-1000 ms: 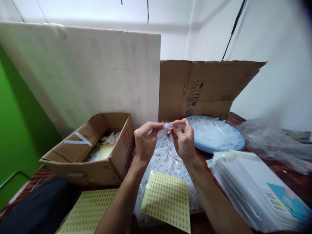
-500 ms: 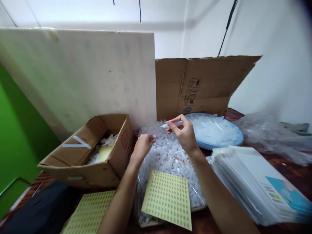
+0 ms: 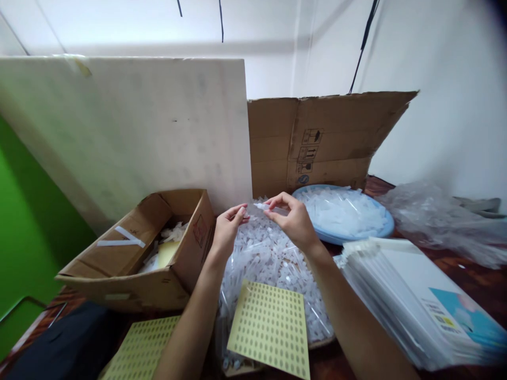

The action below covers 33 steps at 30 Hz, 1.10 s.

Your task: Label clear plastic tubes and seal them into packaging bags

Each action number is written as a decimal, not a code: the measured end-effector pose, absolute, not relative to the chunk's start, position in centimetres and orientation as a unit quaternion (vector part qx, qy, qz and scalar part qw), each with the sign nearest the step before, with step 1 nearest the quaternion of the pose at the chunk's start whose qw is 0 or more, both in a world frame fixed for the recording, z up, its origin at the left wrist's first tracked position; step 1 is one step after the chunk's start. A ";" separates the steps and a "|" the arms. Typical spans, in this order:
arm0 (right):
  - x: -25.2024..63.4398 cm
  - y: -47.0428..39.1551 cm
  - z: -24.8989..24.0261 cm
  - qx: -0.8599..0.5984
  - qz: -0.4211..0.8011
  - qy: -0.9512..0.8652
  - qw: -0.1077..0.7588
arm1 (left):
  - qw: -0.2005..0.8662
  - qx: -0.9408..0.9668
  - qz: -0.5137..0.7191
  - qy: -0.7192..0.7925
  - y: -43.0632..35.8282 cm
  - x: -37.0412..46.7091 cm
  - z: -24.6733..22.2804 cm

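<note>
My right hand (image 3: pixel 291 216) pinches a small white translucent tube (image 3: pixel 262 206), its narrow tip pointing left. Just left of that tip is my left hand (image 3: pixel 231 224), thumb and fingers brought together; whatever they hold is too small to make out. Both hands are above a heap of small translucent plastic pieces (image 3: pixel 273 253). On the near part of the heap lies a yellow sheet (image 3: pixel 271 324) with rows of small oval stickers.
An open cardboard box (image 3: pixel 130 287) stands left, near a second sticker sheet (image 3: pixel 140 348) and a dark cloth (image 3: pixel 63 343). Right are a blue basin (image 3: pixel 336 237), stacked white packets (image 3: pixel 412 295) and clear plastic bags (image 3: pixel 443 216). Cardboard (image 3: pixel 273 142) stands behind.
My left hand has turned and its fingers have extended towards the tube. My right hand has moved slightly left with the tube, bringing the hands closer. The view has shifted slightly.
</note>
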State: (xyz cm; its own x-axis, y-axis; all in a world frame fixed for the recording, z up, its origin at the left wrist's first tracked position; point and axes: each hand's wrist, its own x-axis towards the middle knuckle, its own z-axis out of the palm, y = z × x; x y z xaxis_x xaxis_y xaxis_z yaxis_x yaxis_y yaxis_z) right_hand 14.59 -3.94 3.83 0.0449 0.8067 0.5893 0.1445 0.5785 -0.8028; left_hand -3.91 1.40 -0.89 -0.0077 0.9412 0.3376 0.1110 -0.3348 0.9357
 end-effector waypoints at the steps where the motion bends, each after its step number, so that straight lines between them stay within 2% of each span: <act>1: 14.4 -4.1 3.9 -0.373 0.265 -0.648 0.609 | 0.389 0.585 0.573 0.423 1.2 -3.8 -0.4; 8: 13.1 -4.1 3.2 -0.380 0.175 -0.689 0.591 | 0.519 0.445 0.669 0.292 -0.6 -2.5 1.5; 12: 12.7 -4.3 3.2 -0.379 0.129 -0.665 0.631 | 0.549 0.439 0.662 0.260 -1.2 -2.2 1.9; 14: 12.6 -4.5 3.4 -0.365 0.177 -0.642 0.651 | 0.549 0.442 0.666 0.247 -1.4 -2.3 2.2; 19: 12.6 -4.5 3.6 -0.306 0.394 -0.565 0.658 | 0.519 0.486 0.663 0.233 -1.8 -3.0 2.8; 26: 12.4 -4.0 3.5 -0.278 0.544 -0.497 0.617 | 0.480 0.577 0.629 0.202 -2.4 -3.7 3.5; 29: 12.0 -4.0 3.4 -0.278 0.573 -0.466 0.614 | 0.478 0.588 0.632 0.161 -2.8 -3.1 3.7; 33: 11.6 -4.0 3.1 -0.280 0.533 -0.483 0.635 | 0.438 0.568 0.678 0.161 -3.0 -2.1 3.6</act>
